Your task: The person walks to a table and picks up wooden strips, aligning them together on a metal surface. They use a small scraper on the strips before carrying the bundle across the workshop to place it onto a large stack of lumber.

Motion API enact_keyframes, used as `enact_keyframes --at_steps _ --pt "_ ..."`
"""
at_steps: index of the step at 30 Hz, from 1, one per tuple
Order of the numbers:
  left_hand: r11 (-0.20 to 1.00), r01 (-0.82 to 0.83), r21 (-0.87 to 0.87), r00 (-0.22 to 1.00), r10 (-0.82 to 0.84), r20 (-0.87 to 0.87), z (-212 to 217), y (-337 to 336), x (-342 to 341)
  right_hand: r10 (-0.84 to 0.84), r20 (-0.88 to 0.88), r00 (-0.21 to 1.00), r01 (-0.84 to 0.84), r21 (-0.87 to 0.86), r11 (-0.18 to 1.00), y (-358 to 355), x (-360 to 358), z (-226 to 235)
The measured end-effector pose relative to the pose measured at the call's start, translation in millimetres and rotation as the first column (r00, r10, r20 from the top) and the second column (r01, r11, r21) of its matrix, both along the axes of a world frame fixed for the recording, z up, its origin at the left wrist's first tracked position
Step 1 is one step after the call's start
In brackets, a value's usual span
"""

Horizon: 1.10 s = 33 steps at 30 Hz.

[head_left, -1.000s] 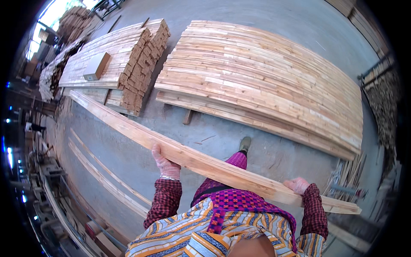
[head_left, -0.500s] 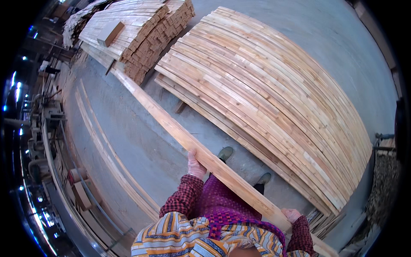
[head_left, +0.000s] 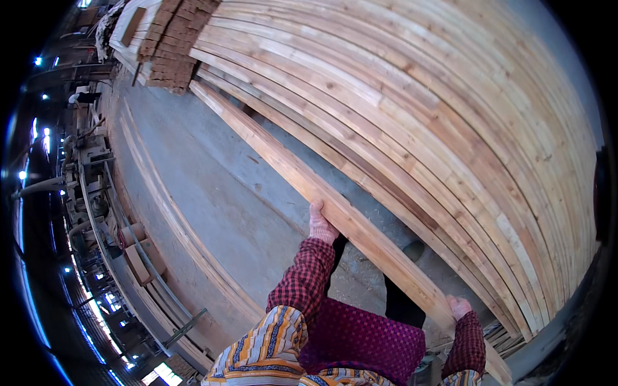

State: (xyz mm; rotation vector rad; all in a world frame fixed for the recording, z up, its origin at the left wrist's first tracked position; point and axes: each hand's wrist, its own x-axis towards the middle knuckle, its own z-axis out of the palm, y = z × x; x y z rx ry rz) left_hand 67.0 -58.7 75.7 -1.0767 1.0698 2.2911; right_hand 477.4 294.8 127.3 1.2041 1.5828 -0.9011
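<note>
I hold a long pale wooden plank point(head_left: 283, 164) in both hands, slanting from the far upper left down to the lower right. My left hand point(head_left: 320, 224) grips its near edge about midway along. My right hand point(head_left: 458, 307) grips it close to the near end. The plank runs alongside the edge of a big low stack of long planks point(head_left: 412, 109) that fills the upper right. My shoe point(head_left: 412, 249) shows just beneath the plank, by the stack's edge.
A second stack of boards with short stickers point(head_left: 168, 45) stands at the far upper left. A few loose planks point(head_left: 174, 219) lie on the concrete floor point(head_left: 212, 186) to my left. Machinery and rails point(head_left: 96, 193) line the left side.
I have stepped closer to the big stack, which now fills the upper right. The plank has swung from across my body to lie along the stack's edge, both hands still on it.
</note>
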Motion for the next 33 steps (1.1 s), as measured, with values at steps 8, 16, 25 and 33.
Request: enact_keyframes --at_steps 8,16,25,33 --pt "0.999 -0.017 -0.040 0.998 0.015 -0.054 -118 -2 -25 0.078 -0.116 0.990 -0.078 0.005 0.997 -6 -15 -141" --pt "0.996 -0.086 0.029 0.994 0.087 -0.068 -189 -15 -43 -0.013 -0.494 0.869 0.018 0.006 1.000 -36 -83 -90" --pt "0.991 -0.127 0.050 0.992 0.127 0.002 -175 28 -63 0.343 -0.763 0.548 -0.329 0.180 0.927 -82 -156 62" --pt "0.817 0.390 -0.424 0.921 -0.356 0.161 -120 -19 -61 0.442 -0.608 0.659 -0.373 0.246 0.894 -100 -151 51"
